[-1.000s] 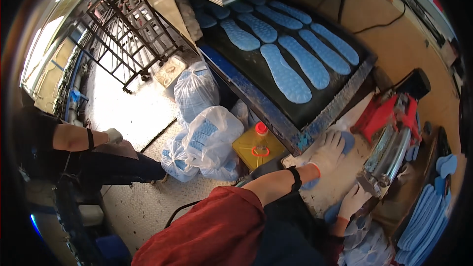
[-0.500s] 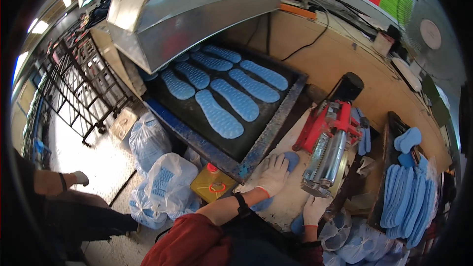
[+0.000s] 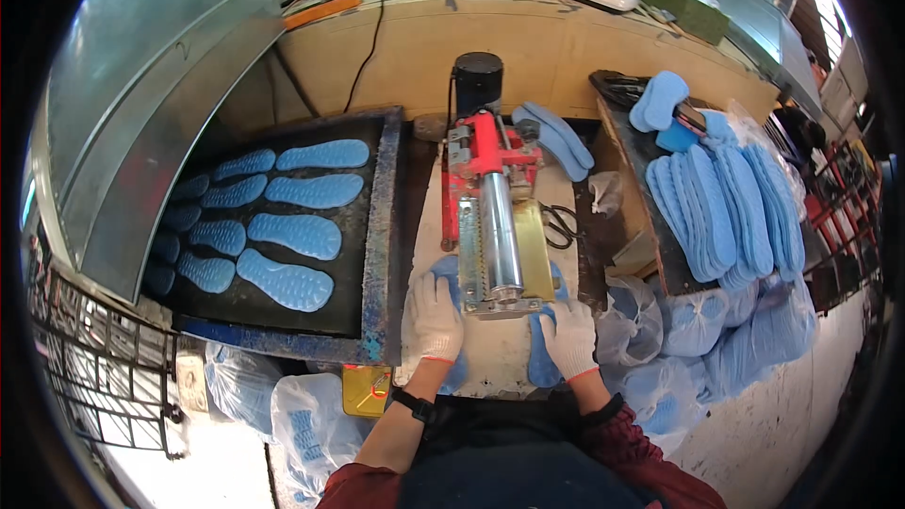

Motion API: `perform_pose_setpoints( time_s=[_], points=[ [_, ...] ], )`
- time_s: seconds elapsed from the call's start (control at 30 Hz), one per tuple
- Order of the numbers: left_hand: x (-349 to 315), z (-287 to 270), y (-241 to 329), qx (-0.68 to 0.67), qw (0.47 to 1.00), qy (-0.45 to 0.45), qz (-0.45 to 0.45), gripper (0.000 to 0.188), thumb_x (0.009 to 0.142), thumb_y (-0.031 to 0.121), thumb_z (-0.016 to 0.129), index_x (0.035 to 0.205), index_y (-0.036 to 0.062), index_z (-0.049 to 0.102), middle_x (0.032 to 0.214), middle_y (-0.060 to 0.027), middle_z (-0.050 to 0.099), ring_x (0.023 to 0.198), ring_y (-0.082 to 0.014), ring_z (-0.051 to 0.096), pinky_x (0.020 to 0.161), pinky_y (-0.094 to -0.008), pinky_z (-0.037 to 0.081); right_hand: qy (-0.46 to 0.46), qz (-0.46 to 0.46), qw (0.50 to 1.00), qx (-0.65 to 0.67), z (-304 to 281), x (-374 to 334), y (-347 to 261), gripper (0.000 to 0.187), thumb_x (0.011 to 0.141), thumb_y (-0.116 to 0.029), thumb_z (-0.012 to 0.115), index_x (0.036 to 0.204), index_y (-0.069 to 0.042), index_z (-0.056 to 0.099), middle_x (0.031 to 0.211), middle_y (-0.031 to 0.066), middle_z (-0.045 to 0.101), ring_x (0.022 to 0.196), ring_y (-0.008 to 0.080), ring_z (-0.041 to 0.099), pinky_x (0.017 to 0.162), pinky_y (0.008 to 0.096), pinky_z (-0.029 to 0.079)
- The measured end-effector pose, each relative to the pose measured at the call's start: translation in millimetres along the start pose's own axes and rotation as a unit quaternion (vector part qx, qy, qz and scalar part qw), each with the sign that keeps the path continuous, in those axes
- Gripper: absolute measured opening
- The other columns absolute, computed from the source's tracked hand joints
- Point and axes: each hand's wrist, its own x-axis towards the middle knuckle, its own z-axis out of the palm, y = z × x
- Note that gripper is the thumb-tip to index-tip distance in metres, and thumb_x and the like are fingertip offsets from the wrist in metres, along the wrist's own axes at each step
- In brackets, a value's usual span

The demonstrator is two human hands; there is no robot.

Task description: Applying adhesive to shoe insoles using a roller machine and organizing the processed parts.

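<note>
My left hand [image 3: 436,325], in a white work glove, lies flat with fingers stretched over a blue insole [image 3: 456,375] left of the roller machine [image 3: 500,236]. On the other side, my gloved right hand [image 3: 571,337] rests its outstretched fingers at the edge of another blue insole [image 3: 541,358]. Both insoles lie on the pale worktop [image 3: 490,358], partly covered by my hands. Between them stands the machine, with a red frame, a silver roller and a black motor at the back.
Left, a dark conveyor belt [image 3: 349,316] carries several blue insoles under a metal hood [image 3: 160,85]. Black-handled scissors [image 3: 561,226] lie beside the machine. A shelf at right holds stacked insoles [image 3: 702,217]. Plastic bags [image 3: 674,396] and a yellow container [image 3: 366,390] stand below.
The view has swung right, centring the machine. My left hand now lies beside the machine's left side, on an insole; my right hand shows fully on the right one.
</note>
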Motion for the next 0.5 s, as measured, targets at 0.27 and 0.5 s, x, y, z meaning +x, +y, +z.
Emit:
perform_pose_setpoints(
  time_s=[0.27, 0.5],
  points=[
    [-15, -21, 4, -0.211, 0.972, 0.101, 0.007, 0.031, 0.083, -0.003, 0.061, 0.114, -0.0014, 0.059, 0.119, -0.0208, 0.059, 0.113, -0.0380, 0.056, 0.098, -0.0422, 0.046, -0.341, -0.298, 0.740, 0.497, -130, 8, -88, 0.021, 0.096, -0.025, 0.060, 0.099, -0.006, 0.067, 0.095, 0.0090, 0.066, 0.092, 0.0273, 0.065, 0.079, 0.0357, 0.051],
    [-26, -220, 8, -0.556, 0.751, -0.297, 0.197, 0.014, 0.084, 0.004, 0.066, 0.097, 0.0015, 0.067, 0.104, -0.0151, 0.068, 0.098, -0.0340, 0.066, 0.086, -0.0398, 0.052, -0.343, -0.389, 0.625, 0.583, -181, 12, -61, 0.016, 0.092, -0.016, 0.068, 0.100, -0.001, 0.069, 0.101, 0.0124, 0.069, 0.093, 0.0310, 0.066, 0.079, 0.0404, 0.052]
  ],
)
